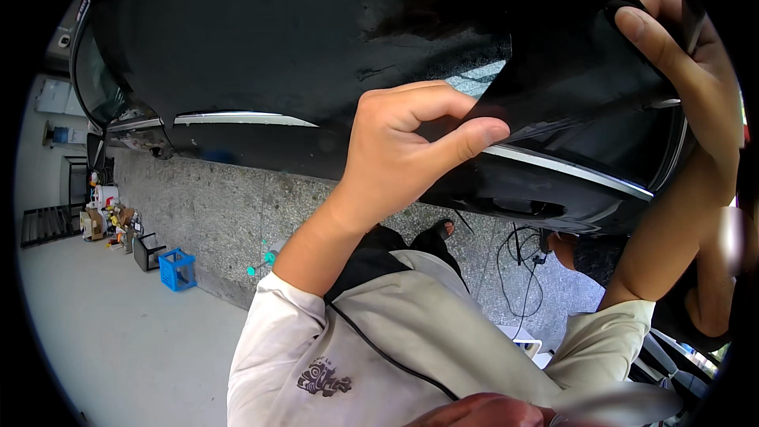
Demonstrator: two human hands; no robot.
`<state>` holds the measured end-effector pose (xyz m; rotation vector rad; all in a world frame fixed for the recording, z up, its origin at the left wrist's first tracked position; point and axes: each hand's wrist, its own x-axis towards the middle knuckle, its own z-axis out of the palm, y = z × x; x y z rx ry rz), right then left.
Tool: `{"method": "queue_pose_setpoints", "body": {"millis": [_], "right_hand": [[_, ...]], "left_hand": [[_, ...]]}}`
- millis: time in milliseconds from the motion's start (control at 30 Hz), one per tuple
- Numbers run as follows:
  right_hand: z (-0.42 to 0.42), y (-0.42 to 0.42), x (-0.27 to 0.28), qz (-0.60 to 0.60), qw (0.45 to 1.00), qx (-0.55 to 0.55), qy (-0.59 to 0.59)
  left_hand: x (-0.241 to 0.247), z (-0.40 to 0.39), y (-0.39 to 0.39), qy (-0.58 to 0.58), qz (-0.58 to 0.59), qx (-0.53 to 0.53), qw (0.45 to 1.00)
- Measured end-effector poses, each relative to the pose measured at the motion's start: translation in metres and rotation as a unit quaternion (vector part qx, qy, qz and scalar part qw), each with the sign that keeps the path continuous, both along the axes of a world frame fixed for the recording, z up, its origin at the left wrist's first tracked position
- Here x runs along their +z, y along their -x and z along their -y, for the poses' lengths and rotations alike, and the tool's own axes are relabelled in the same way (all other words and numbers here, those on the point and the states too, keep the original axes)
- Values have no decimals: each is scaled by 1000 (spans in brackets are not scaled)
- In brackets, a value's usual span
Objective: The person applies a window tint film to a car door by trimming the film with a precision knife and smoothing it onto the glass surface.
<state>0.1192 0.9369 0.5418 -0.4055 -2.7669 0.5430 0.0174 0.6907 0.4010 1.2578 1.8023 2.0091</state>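
My left hand (409, 142) pinches the near edge of a dark, glossy sheet of film (557, 71) between thumb and fingers. Higher up on the right, my right hand (670, 35) grips another edge of the same sheet, thumb towards me. The sheet spans between both hands, in front of a black car. A wet, dark glossy surface (267, 47) of the car lies beyond my left hand. Below the sheet run a silver trim strip (569, 172) and a door handle (522, 206). Where the sheet meets the car is too dark to tell.
A cable (522, 273) lies looped on the speckled floor. Another person's arm (714, 284) is close at the right. To the left are a blue plastic stool (177, 270), a black stool (148, 252), and piled boxes and bottles (112, 222). A teal-and-clear object (270, 258) sits beside my left forearm.
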Motion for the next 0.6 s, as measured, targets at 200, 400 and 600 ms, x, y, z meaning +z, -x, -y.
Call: {"method": "queue_pose_setpoints", "body": {"millis": [200,400,600], "right_hand": [[-8,3,-8,-13,1000,18,-12],[-28,-5,-10,15,999,35,12],[-33,-9,-14,-15,998,41,47]], "left_hand": [[-6,-1,0,19,-25,21,999],[-13,-1,1,14,-58,12,998],[-13,-3,2,7,-72,8,997]]}}
